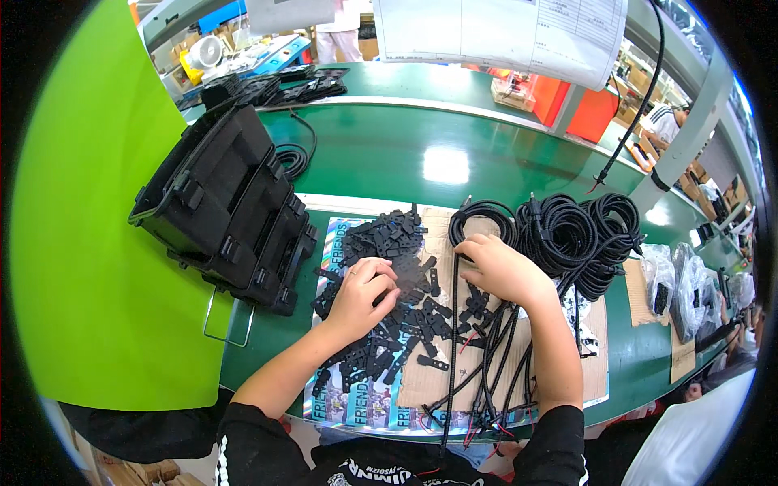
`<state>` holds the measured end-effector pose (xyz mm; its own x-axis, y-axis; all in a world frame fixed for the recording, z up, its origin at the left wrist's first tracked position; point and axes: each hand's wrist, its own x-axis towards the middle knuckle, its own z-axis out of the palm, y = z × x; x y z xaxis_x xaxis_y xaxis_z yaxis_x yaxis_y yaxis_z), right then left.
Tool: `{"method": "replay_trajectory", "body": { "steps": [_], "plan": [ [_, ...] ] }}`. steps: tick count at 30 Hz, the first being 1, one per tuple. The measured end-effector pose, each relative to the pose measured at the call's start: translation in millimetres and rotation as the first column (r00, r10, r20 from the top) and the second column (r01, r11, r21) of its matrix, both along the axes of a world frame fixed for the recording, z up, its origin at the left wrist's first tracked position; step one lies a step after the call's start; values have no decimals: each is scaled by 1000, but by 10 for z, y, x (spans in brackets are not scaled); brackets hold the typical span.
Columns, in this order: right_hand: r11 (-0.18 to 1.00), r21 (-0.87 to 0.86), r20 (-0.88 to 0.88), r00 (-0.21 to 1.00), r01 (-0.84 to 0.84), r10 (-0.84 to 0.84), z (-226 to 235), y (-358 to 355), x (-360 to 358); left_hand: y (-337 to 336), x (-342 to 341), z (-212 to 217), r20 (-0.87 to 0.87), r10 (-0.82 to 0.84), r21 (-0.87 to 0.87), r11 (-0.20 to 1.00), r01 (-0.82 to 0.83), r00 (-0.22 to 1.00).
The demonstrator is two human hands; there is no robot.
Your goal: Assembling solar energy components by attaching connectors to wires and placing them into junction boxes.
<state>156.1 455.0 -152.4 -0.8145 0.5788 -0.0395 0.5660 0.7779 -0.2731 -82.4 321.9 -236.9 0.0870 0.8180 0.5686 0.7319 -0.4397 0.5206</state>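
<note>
My left hand [362, 301] rests on a spread of small flat black plastic pieces [387, 235], its fingers curled inward. Whether a piece is between those fingertips is hidden. On the right, my right hand [504, 269] grips a black cable [455, 324] between thumb and fingers, at the front of a loose coil [480, 212]. From this hand the cable runs straight down toward the table's near edge. Below my right wrist lie several cable ends [486, 381] with thin red and black wires.
Bundled black cable coils [567, 235] lie right of my right hand. Cardboard [421, 387] and a printed sheet [331, 405] cover the green table [373, 138]. Stacked black bins [235, 202] stand at left beside a lime-green panel [105, 227]. Plastic-bagged parts [687, 292] sit far right.
</note>
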Motion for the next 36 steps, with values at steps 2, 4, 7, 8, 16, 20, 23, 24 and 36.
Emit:
{"method": "replay_trajectory", "body": {
  "steps": [2, 4, 7, 8, 16, 20, 23, 24, 36],
  "plan": [
    [1000, 3, -16, 1000, -8, 8, -8, 1, 3, 0, 4, 0, 5, 5, -3, 1000, -5, 1000],
    [1000, 7, -22, 1000, -12, 12, -16, 3, 4, -2, 7, -1, 19, 1, -4, 1000, -1, 1000],
    [1000, 4, -28, 1000, -14, 14, -22, 4, -1, 1, 7, -5, 34, -2, 1, 1000, 2, 999],
    [1000, 5, -27, 1000, -15, 16, -21, 5, -3, 3, 6, -7, 38, -4, 4, 1000, 4, 999],
    [1000, -16, -63, 998, -11, 10, 55, -27, -71, 9, 20, -24, 58, 3, 0, 1000, -3, 998],
    [998, 26, -258, 964, -52, 57, 39, 15, -348, 13, 32, -27, 57, 24, -26, 999, -22, 998],
    [980, 74, -297, 934, -183, 197, -45, 109, -753, 25, 41, -28, 40, 17, 23, 1000, -18, 999],
    [973, 92, -296, 927, -213, 231, -83, 157, -933, 30, 41, -28, 33, 19, 45, 999, -21, 999],
    [868, 421, -89, 940, -263, 328, -636, 678, -3292, 124, 47, -163, 24, 30, 60, 998, -31, 999]
  ]
}}
